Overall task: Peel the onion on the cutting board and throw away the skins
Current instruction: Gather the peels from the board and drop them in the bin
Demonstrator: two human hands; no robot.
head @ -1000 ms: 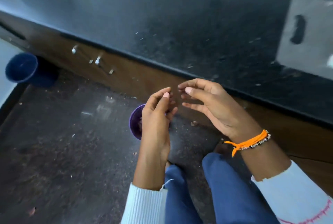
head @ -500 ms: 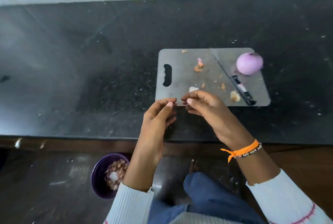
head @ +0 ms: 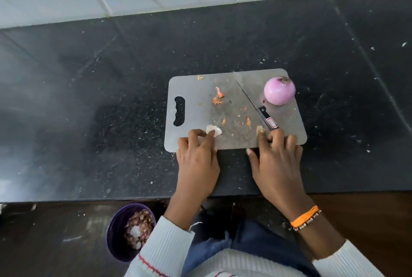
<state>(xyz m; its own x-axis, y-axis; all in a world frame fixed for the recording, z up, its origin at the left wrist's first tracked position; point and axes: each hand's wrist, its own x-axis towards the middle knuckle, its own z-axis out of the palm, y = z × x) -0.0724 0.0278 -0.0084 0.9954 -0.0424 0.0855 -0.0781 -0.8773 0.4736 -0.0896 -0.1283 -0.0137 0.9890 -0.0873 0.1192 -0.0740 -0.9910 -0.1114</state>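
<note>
A peeled pink onion (head: 279, 90) sits at the far right corner of the grey cutting board (head: 194, 89). A black-handled knife (head: 268, 120) lies diagonally on the board beside it. My left hand (head: 197, 161) is at the board's near edge and pinches a pale piece of skin (head: 214, 130). My right hand (head: 276, 161) has bent fingertips down on the board at a small skin scrap (head: 259, 129), just in front of the knife handle's end, with its thumb spread apart. Orange skin bits (head: 218, 98) lie scattered mid-board.
The board lies on a black stone counter (head: 111, 109) with a white tiled wall behind. A purple bin (head: 112, 234) holding onion skins stands on the dark floor below the counter edge, left of my legs.
The view swung up from the floor and bin to the counter. Both hands, held together in the air before, have come down onto the board's near edge at the skin pieces.
</note>
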